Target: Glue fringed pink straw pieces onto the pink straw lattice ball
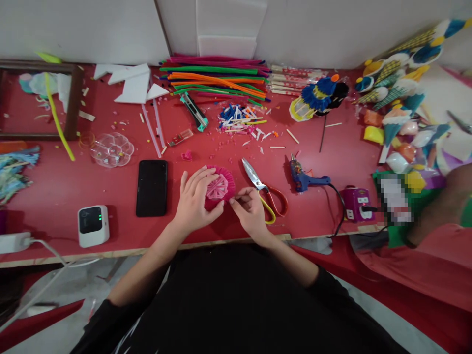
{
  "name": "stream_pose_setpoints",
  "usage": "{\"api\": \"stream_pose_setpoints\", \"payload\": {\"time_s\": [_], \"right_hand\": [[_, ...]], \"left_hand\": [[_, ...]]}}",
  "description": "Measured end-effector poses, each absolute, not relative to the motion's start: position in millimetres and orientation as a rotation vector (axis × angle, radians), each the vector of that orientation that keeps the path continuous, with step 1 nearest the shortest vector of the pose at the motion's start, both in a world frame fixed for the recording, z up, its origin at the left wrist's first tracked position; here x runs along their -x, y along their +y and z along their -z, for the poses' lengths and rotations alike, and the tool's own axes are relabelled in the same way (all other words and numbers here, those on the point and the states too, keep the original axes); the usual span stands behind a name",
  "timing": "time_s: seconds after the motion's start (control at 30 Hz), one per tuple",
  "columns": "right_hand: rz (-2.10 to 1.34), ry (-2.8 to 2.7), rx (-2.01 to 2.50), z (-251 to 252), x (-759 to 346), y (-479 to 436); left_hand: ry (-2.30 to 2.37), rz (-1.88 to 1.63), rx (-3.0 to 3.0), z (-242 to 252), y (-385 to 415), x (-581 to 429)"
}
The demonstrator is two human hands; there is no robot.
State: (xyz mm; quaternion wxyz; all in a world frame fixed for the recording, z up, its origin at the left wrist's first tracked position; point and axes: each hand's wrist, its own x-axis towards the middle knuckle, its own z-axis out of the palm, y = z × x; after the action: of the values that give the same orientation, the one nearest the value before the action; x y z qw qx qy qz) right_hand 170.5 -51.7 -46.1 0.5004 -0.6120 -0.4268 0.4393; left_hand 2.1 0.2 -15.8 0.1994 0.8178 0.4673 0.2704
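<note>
A round pink craft piece (221,186) with a paler star-like centre lies on the red table (55,182), near its front edge. My left hand (194,200) rests over the piece's left side, fingers stretched flat and pressing it down. My right hand (248,209) sits at the piece's right rim, fingertips pinched together on its edge. Red and yellow handled scissors (266,191) lie just right of my right hand, blades pointing away.
A black phone (151,188) and a white device (93,225) lie to the left. A blue glue gun (304,178) and a purple box (356,202) are to the right. Coloured sticks (216,78), cut bits (239,123) and a utility knife (194,112) fill the back. Another person's arm (442,206) is at right.
</note>
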Motion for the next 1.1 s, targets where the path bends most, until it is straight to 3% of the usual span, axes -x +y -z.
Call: {"api": "stream_pose_setpoints", "payload": {"time_s": [0.4, 0.83, 1.1], "right_hand": [[-0.535, -1.804, 1.421, 24.6, -198.2, -40.0], [-0.622, -1.955, 1.487, 36.1, -190.7, -27.9], [-0.731, -2.029, 1.229, 20.7, -218.1, -8.0]], "left_hand": [[1.315, -0.626, -2.358, 13.6, -20.7, 4.6], [1.178, -0.730, -2.270, 23.0, -5.4, 38.6], [1.114, -0.687, -2.260, 24.4, -0.3, 37.1]]}}
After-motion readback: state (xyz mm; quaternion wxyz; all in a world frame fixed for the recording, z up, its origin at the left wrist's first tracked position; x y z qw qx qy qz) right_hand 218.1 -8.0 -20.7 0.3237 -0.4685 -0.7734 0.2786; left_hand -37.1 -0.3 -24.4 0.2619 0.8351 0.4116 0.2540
